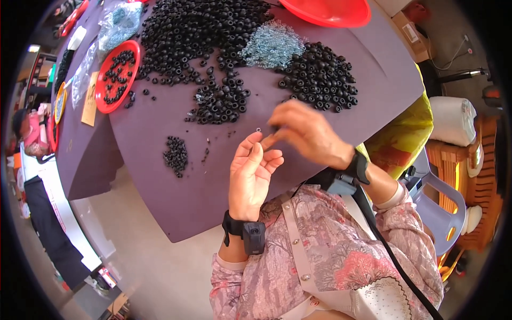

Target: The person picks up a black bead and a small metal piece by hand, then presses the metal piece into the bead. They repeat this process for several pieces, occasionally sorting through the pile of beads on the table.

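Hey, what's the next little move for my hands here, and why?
I'd probably hold the left hand steady and ease the right hand toward the tiny ring. The ring shows just at the left fingertips, and the right hand is close beside it, though too blurred to tell what it holds.

My blouse (325, 237): pink-mauve tree print | my placket (292, 223): plain pink, round buttons (305, 277) | my wristbands (229, 228): black, boxy modules (254, 238) | my strap (392, 260): long, black

A grey plastic chair (438, 226) stands near slatted wooden furniture (486, 184); the floor (154, 229) is pale.
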Action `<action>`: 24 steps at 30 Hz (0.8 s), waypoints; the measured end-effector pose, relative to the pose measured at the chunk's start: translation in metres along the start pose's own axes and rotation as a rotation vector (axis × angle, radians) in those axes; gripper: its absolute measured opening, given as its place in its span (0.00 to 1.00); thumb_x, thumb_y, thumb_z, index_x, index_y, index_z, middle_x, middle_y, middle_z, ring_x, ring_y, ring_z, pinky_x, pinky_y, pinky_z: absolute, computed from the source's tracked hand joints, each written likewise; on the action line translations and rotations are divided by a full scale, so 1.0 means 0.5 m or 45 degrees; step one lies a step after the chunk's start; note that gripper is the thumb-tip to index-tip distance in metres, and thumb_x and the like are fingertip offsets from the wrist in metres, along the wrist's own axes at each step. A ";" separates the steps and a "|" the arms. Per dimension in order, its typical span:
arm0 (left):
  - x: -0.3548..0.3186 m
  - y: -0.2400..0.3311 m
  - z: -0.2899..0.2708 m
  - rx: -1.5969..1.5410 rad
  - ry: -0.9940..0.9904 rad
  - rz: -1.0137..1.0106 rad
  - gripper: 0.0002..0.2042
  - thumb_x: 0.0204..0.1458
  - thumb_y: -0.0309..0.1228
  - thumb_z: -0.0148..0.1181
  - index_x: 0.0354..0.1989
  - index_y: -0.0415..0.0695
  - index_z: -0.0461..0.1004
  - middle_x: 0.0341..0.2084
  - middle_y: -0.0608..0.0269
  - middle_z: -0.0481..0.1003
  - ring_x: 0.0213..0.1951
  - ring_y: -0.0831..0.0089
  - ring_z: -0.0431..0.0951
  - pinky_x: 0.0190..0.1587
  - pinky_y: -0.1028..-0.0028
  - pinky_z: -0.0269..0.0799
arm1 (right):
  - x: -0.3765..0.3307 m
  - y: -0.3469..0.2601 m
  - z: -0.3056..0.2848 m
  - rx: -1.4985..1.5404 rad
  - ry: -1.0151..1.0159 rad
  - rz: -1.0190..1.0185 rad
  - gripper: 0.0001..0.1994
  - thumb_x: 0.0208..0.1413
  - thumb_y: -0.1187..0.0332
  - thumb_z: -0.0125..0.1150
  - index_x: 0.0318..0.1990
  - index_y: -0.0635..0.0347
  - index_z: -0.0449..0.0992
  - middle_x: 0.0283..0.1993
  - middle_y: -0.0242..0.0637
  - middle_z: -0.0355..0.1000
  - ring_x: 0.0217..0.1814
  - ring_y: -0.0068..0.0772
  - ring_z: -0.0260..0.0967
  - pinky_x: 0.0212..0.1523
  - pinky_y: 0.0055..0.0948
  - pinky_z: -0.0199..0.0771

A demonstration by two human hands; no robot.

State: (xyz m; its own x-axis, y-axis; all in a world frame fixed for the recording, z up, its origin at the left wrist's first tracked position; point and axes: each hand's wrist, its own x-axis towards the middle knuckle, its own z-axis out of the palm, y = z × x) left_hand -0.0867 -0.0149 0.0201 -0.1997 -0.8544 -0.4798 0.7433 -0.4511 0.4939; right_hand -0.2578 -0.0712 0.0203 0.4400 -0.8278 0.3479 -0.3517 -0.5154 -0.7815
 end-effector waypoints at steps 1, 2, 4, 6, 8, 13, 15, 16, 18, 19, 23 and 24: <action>-0.001 0.002 -0.012 -0.009 0.016 0.021 0.08 0.58 0.29 0.50 0.45 0.45 0.69 0.37 0.59 0.75 0.34 0.73 0.76 0.41 0.72 0.72 | 0.008 0.011 -0.021 -0.264 0.088 -0.066 0.14 0.43 0.80 0.59 0.40 0.64 0.72 0.42 0.44 0.67 0.45 0.46 0.66 0.43 0.36 0.69; -0.002 0.003 -0.032 -0.018 0.003 0.018 0.08 0.58 0.28 0.50 0.45 0.45 0.69 0.37 0.58 0.74 0.34 0.73 0.76 0.40 0.72 0.72 | 0.013 0.034 -0.044 -0.422 0.168 -0.080 0.15 0.42 0.81 0.60 0.41 0.63 0.72 0.43 0.45 0.67 0.45 0.47 0.65 0.44 0.36 0.68; -0.004 0.006 -0.061 -0.076 0.016 0.042 0.06 0.57 0.28 0.52 0.41 0.43 0.70 0.35 0.58 0.75 0.31 0.72 0.77 0.37 0.72 0.74 | 0.030 0.051 -0.089 -0.649 0.248 -0.098 0.16 0.42 0.82 0.59 0.41 0.62 0.72 0.44 0.43 0.66 0.46 0.47 0.63 0.46 0.37 0.65; -0.004 0.008 -0.080 -0.074 0.032 0.062 0.06 0.57 0.26 0.52 0.41 0.44 0.70 0.36 0.59 0.75 0.31 0.73 0.76 0.37 0.72 0.72 | 0.042 0.071 -0.114 -0.805 0.208 -0.090 0.14 0.44 0.80 0.59 0.41 0.62 0.72 0.43 0.40 0.66 0.46 0.45 0.62 0.47 0.36 0.63; -0.003 0.016 -0.086 -0.069 0.045 0.082 0.06 0.57 0.25 0.51 0.41 0.44 0.70 0.36 0.59 0.74 0.32 0.73 0.74 0.37 0.72 0.71 | 0.043 0.100 -0.126 -0.858 0.183 -0.117 0.13 0.45 0.79 0.59 0.41 0.62 0.72 0.43 0.39 0.66 0.45 0.44 0.62 0.47 0.36 0.62; -0.007 0.026 -0.096 -0.095 0.073 0.090 0.05 0.57 0.24 0.50 0.40 0.44 0.70 0.33 0.61 0.74 0.30 0.74 0.74 0.35 0.73 0.71 | 0.040 0.131 -0.120 -0.931 0.203 -0.002 0.11 0.48 0.76 0.57 0.42 0.62 0.72 0.43 0.39 0.66 0.45 0.44 0.62 0.48 0.36 0.62; -0.009 0.030 -0.098 -0.097 0.071 0.088 0.05 0.57 0.24 0.50 0.40 0.44 0.70 0.32 0.61 0.74 0.30 0.74 0.74 0.35 0.73 0.71 | 0.042 0.128 -0.119 -0.906 0.192 0.006 0.11 0.49 0.76 0.57 0.42 0.62 0.72 0.43 0.40 0.67 0.46 0.44 0.62 0.48 0.36 0.62; -0.010 0.031 -0.100 -0.092 0.067 0.079 0.05 0.57 0.24 0.50 0.40 0.44 0.70 0.32 0.60 0.74 0.29 0.74 0.74 0.35 0.73 0.71 | 0.042 0.129 -0.118 -0.899 0.192 0.018 0.12 0.49 0.76 0.57 0.42 0.62 0.72 0.44 0.40 0.67 0.46 0.44 0.62 0.48 0.36 0.62; -0.009 0.031 -0.102 -0.106 0.063 0.081 0.05 0.57 0.24 0.50 0.40 0.44 0.70 0.32 0.60 0.74 0.29 0.74 0.74 0.35 0.73 0.71 | 0.041 0.126 -0.117 -0.895 0.189 0.028 0.12 0.48 0.76 0.57 0.42 0.62 0.72 0.44 0.40 0.67 0.46 0.45 0.62 0.48 0.36 0.62; -0.008 0.031 -0.102 -0.115 0.057 0.084 0.05 0.57 0.24 0.50 0.40 0.44 0.70 0.32 0.60 0.74 0.29 0.74 0.74 0.35 0.73 0.71 | 0.043 0.124 -0.118 -0.874 0.189 0.055 0.12 0.48 0.76 0.57 0.43 0.62 0.72 0.45 0.40 0.67 0.46 0.45 0.62 0.49 0.36 0.62; -0.007 0.035 -0.110 -0.153 0.040 0.085 0.05 0.56 0.24 0.50 0.40 0.44 0.70 0.32 0.60 0.74 0.29 0.74 0.74 0.35 0.73 0.71 | 0.054 0.091 -0.107 -0.975 0.266 0.021 0.13 0.46 0.77 0.57 0.42 0.62 0.73 0.45 0.41 0.68 0.46 0.44 0.62 0.49 0.37 0.61; -0.004 0.036 -0.111 -0.160 0.036 0.085 0.05 0.56 0.24 0.50 0.39 0.44 0.71 0.32 0.60 0.74 0.29 0.74 0.74 0.35 0.73 0.71 | 0.065 0.079 -0.097 -0.970 0.262 0.010 0.13 0.46 0.77 0.57 0.42 0.62 0.73 0.45 0.41 0.68 0.46 0.44 0.62 0.49 0.37 0.61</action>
State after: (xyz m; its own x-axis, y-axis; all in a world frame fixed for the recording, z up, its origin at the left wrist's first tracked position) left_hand -0.0375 -0.0069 -0.0105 -0.1306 -0.8729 -0.4701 0.8288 -0.3563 0.4314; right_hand -0.2976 -0.1292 0.0258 0.2995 -0.8183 0.4906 -0.8561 -0.4575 -0.2405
